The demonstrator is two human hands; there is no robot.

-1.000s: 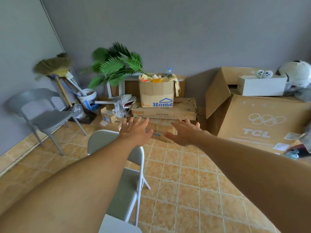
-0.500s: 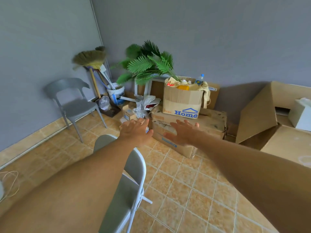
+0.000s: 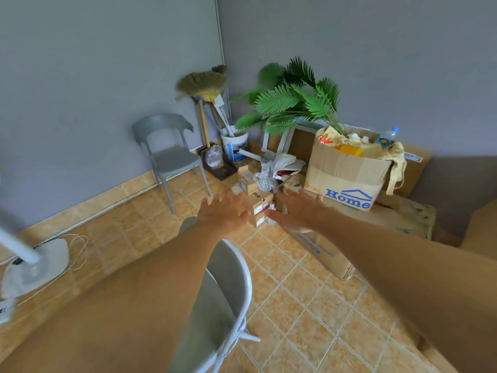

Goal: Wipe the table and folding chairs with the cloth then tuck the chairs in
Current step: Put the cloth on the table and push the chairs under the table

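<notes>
Grey-white folding chair (image 3: 228,278) low in view, under left forearm; left hand (image 3: 223,214) and right hand (image 3: 293,211) stretched ahead, fingers spread wide, holding nothing. Neither cloth nor tabletop in sight. Looks like start: next move calls for finding cloth

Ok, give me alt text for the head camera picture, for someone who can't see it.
Two bare arms reach forward, left hand and right hand open and empty, over a white folding chair on a tan tiled floor. Behind stand a grey plastic chair, a broom, a green plant and cardboard boxes against grey walls.
</notes>
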